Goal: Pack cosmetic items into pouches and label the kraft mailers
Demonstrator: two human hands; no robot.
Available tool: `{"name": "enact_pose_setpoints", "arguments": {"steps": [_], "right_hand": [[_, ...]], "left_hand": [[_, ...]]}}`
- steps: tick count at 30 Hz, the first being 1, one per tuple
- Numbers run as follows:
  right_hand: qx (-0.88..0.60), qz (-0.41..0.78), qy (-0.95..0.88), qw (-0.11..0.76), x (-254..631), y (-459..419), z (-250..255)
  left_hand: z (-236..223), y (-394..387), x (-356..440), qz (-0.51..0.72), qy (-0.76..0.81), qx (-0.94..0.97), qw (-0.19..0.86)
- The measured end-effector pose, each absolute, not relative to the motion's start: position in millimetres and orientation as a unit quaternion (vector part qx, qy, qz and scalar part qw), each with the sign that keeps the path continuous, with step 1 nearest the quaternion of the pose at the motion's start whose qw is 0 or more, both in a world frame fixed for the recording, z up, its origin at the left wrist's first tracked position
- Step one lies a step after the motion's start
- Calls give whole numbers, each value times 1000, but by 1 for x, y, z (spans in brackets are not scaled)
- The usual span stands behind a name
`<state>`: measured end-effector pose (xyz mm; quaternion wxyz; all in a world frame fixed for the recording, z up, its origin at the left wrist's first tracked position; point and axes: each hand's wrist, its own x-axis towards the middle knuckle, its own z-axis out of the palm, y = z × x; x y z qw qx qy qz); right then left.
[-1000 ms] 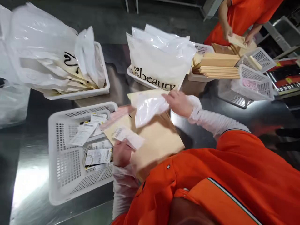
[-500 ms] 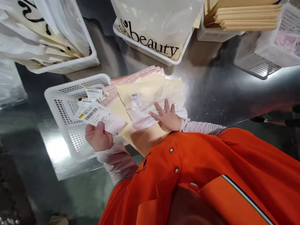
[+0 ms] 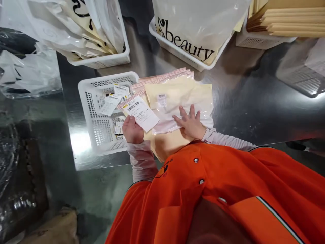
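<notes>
My left hand (image 3: 132, 130) is closed round a white barcode label (image 3: 140, 112), held over the left edge of a pile of envelopes. My right hand (image 3: 191, 124) lies flat with fingers spread on a clear plastic bag (image 3: 177, 101) holding a cream item with a small sticker. That bag rests on a tan padded envelope (image 3: 165, 146), with pink-striped bags (image 3: 165, 74) showing behind it. All of this lies on a shiny metal table (image 3: 243, 101).
A white perforated basket (image 3: 86, 112) with loose labels stands left of the pile. Behind are a white bin (image 3: 106, 59) of bagged items, a bin (image 3: 182, 56) holding a "beauty" bag (image 3: 198, 30), and a basket with stacked tan envelopes (image 3: 286, 20). Crumpled plastic (image 3: 27, 71) lies far left.
My left hand has brought the label rightward onto the pile's edge. My right hand laid the clear bag down and now presses it flat. The camera has tilted down and shifted.
</notes>
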<state>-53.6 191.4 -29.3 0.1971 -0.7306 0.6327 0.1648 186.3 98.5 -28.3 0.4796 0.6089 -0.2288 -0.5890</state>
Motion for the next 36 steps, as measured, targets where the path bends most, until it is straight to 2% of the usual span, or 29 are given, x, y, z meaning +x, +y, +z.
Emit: {"name": "enact_pose_setpoints", "arguments": {"steps": [7, 12, 15, 21, 26, 29, 36], "right_hand": [[-740, 119, 635, 188, -56, 195, -26], [-803, -64, 549, 222, -47, 169, 5], [-831, -134, 484, 239, -38, 144, 6], [-852, -122, 448, 243, -34, 117, -5], [-857, -120, 406, 292, -41, 109, 9], [-820, -116, 466, 313, -42, 105, 16], [-780, -133, 536, 295, -39, 105, 17]], "left_hand": [[-31, 101, 183, -576, -167, 587, 543], [-33, 102, 175, -580, -161, 555, 574], [-33, 104, 166, -617, -190, 519, 561], [-34, 109, 160, -659, -230, 480, 532], [-36, 109, 162, -683, -234, 485, 495], [-37, 109, 159, -706, -223, 487, 464], [-40, 110, 153, -722, -220, 470, 458]]}}
